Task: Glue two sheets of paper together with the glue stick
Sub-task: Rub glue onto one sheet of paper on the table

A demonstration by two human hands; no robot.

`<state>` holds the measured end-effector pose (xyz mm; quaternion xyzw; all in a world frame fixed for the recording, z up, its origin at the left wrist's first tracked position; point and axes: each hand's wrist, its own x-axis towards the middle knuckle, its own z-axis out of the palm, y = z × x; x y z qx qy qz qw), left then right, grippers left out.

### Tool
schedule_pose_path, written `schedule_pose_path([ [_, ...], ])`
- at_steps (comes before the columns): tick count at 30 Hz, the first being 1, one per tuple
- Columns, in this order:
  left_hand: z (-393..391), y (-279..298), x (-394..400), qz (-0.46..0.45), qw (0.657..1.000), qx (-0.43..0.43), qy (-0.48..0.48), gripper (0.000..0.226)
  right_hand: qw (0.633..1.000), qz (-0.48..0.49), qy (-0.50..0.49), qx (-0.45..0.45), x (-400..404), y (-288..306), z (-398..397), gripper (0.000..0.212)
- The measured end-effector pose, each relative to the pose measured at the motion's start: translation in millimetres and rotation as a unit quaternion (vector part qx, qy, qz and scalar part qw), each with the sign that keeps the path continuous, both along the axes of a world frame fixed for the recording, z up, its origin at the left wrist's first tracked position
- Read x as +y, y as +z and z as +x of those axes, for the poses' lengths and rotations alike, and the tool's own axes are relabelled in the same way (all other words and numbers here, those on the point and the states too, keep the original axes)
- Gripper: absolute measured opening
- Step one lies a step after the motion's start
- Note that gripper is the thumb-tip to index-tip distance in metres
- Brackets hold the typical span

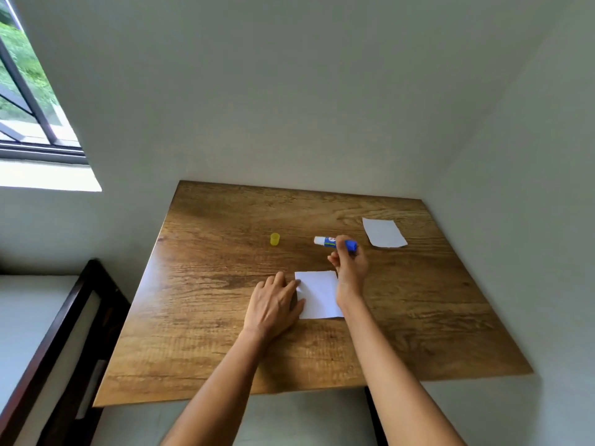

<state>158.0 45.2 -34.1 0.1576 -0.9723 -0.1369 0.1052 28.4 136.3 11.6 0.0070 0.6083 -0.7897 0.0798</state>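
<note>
Wooden table (225,317): brown, grained top, under both hands, pushed into a corner of pale walls
Window (29,101): dark frame, far off to the left of the left hand, greenery outside
Dark wooden frame (61,323): low down, left of the left forearm, just beside the table's left edge
Left hand (273,304): palm down, flat on the table, fingers straight and relaxed, gripping nothing, fingertips touching the left edge of the near sheet
Right hand (349,262): raised above the far right corner of the near sheet, fingers curled and clamped round the blue end of the glue stick
Near white rectangular paper sheet (317,294): flat on the table, between the two hands, partly under the right wrist
Far white rectangular paper sheet (383,232): flat on the table, beyond and right of the right hand, apart from it
Blue and white glue stick (335,242): held roughly level in the right hand, uncapped, white end pointing left
Small yellow cap (275,239): upright on the table, beyond the left hand, left of the stick's white end, well apart from both
</note>
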Motion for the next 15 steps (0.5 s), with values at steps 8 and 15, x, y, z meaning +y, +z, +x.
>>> schedule_pose_path([
  [8, 1.3, -6.2, 0.7, -0.026, 1.0, 0.017, -0.001, 0.042, 0.972, 0.18, 0.072, 0.135, 1.1, -5.4, 13.1, 0.02],
  [15, 1.1, -6.9, 0.2, -0.03, 0.999, 0.032, 0.0, 0.042, 0.92, 0.296, 0.11, 0.234, -9.1, -7.1, 17.2, 0.02],
])
